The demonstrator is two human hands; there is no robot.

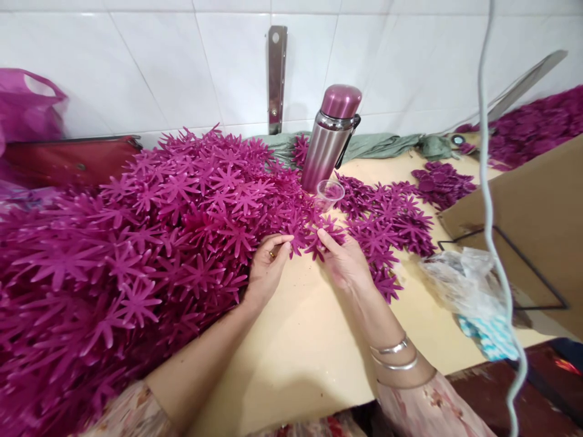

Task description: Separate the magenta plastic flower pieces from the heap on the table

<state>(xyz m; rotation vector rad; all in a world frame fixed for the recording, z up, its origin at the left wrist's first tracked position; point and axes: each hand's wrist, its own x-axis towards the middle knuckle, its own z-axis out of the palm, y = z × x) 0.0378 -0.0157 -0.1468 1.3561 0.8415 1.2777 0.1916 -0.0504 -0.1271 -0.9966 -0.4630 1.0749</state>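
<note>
My left hand (268,266) is closed in a pinch, thumb against forefinger, at the edge of a magenta star-shaped artificial flower (297,232). Just to its right, my right hand (347,262) grips another magenta flower piece (314,244), its thumb on top and the other fingers underneath. Both hands are a little above the cream tabletop (291,340), close together. A huge heap of the same magenta flowers (191,243) rises beside my left hand. More loose flowers (387,224) lie to the right of my right hand.
Behind my hands stand a clear plastic cup (330,193) and a steel-and-purple flask (325,142). On the right are a cardboard box (528,224), a crumpled plastic bag (462,279) and a hanging pale cable (487,200). A red bag (68,162) rests at the left against the tiled wall.
</note>
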